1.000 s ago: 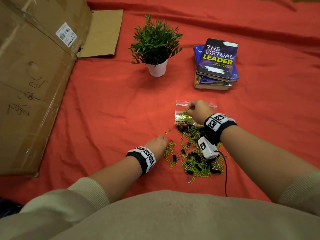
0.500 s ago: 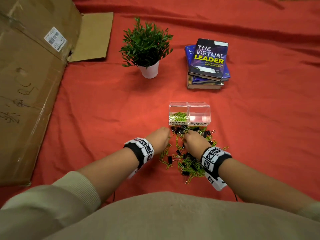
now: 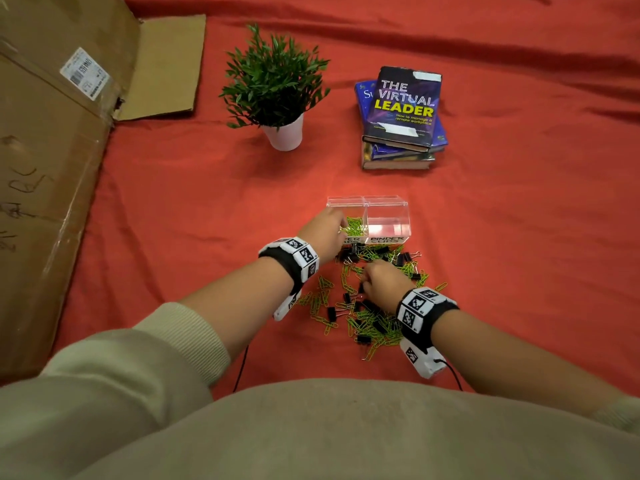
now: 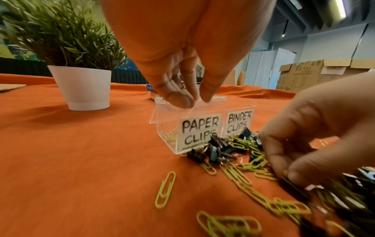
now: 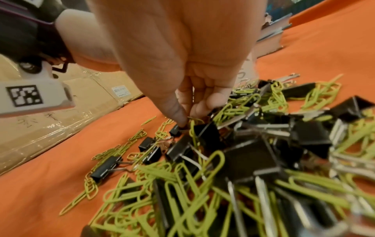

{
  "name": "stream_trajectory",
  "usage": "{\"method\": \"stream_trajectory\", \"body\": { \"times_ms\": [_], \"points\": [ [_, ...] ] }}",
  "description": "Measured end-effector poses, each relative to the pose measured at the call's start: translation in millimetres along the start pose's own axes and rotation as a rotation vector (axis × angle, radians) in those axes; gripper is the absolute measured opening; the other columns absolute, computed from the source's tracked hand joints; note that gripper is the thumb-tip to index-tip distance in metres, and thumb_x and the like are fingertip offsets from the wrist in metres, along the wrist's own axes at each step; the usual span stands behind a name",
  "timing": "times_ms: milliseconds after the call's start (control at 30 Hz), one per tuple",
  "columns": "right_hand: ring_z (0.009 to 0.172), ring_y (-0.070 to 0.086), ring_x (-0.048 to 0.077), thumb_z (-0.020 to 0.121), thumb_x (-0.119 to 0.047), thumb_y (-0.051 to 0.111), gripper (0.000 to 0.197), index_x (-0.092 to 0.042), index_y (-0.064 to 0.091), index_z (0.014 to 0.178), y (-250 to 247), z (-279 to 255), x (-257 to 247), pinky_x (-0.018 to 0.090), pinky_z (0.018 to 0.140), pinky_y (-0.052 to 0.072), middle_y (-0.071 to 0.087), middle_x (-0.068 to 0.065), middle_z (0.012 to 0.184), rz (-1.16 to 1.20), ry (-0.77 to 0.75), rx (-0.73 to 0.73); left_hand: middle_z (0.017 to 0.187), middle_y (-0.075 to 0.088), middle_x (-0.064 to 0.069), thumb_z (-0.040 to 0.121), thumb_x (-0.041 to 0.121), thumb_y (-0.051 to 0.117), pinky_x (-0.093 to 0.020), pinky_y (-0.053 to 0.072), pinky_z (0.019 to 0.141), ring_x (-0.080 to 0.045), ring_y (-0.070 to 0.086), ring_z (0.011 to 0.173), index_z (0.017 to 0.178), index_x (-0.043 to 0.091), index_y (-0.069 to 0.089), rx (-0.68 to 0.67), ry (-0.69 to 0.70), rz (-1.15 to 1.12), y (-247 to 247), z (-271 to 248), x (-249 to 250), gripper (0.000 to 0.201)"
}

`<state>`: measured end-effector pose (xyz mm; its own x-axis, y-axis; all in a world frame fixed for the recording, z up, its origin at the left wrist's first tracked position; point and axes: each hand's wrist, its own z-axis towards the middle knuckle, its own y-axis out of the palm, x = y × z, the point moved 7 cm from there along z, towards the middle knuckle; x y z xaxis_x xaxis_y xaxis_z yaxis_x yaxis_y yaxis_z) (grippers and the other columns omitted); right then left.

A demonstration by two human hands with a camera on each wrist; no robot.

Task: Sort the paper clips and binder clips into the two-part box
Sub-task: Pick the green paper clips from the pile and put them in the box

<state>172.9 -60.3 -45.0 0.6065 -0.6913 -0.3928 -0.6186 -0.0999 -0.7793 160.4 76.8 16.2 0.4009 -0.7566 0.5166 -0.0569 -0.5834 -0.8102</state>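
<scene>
The clear two-part box [image 3: 401, 206] stands just beyond a pile of green paper clips [image 3: 374, 323] and black binder clips [image 3: 381, 251]. Its left half, labelled PAPER CLIPS [image 4: 199, 129], holds green clips [image 3: 355, 226]. The BINDER CLIPS half [image 4: 239, 121] looks bare. My left hand [image 3: 329, 228] hangs over the left half with its fingertips [image 4: 182, 99] bunched, and no clip shows between them. In the pile, my right hand [image 3: 367, 282] curls down, thumb and fingers [image 5: 180, 117] pinching a green paper clip [image 5: 192, 126] beside a small binder clip [image 5: 174, 130].
A potted plant [image 3: 277, 95] and a stack of books [image 3: 401, 119] stand farther back on the red cloth. A large cardboard box [image 3: 45, 174] lies along the left side. Loose paper clips [image 3: 318, 303] are scattered left of the pile.
My left hand has gone from the pile's left edge up to the box's left half. My right hand came down from the box a second ago and now stays in the pile.
</scene>
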Motion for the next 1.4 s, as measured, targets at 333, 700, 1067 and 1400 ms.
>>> {"method": "stream_trajectory", "body": {
  "times_ms": [333, 700, 1067, 1400],
  "points": [
    [0.095, 0.056, 0.029, 0.088, -0.003, 0.049, 0.016, -0.003, 0.059, 0.101, 0, 11, -29, 0.039, 0.078, 0.053, 0.060, 0.014, 0.103, -0.090, -0.033, 0.062, 0.123, 0.048, -0.003, 0.080, 0.010, 0.056, -0.040, 0.047, 0.095, -0.023, 0.047, 0.118, 0.132, 0.020, 0.051, -0.326, 0.148, 0.259, 56, -79, -45, 0.053],
    [0.119, 0.040, 0.030, 0.084, -0.037, 0.063, 0.052, -0.002, 0.050, 0.119, 29, -1, -76, 0.038, 0.104, 0.035, 0.045, 0.015, 0.122, -0.150, -0.267, 0.013, 0.112, 0.048, -0.005, 0.078, 0.039, 0.068, -0.038, 0.047, 0.090, -0.025, 0.052, 0.111, 0.121, 0.017, 0.053, -0.233, -0.040, 0.209, 55, -99, -71, 0.050],
    [0.109, 0.053, 0.032, 0.083, -0.009, 0.058, 0.030, -0.003, 0.053, 0.112, 40, -10, -78, 0.035, 0.091, 0.041, 0.055, 0.015, 0.115, -0.008, -0.202, -0.050, 0.118, 0.048, -0.009, 0.079, 0.040, 0.070, -0.044, 0.048, 0.089, -0.031, 0.054, 0.112, 0.114, 0.011, 0.049, -0.148, -0.212, 0.250, 58, -107, -70, 0.050],
    [0.068, 0.057, 0.015, 0.077, -0.003, 0.062, 0.012, -0.013, 0.062, 0.083, -1, 0, -49, 0.031, 0.065, 0.051, 0.061, 0.000, 0.074, 0.383, -0.006, -0.010, 0.116, 0.056, -0.014, 0.089, 0.014, 0.052, -0.042, 0.047, 0.087, -0.035, 0.058, 0.109, 0.110, 0.005, 0.054, -0.193, -0.175, 0.338, 59, -104, -66, 0.023]
  ]
}}
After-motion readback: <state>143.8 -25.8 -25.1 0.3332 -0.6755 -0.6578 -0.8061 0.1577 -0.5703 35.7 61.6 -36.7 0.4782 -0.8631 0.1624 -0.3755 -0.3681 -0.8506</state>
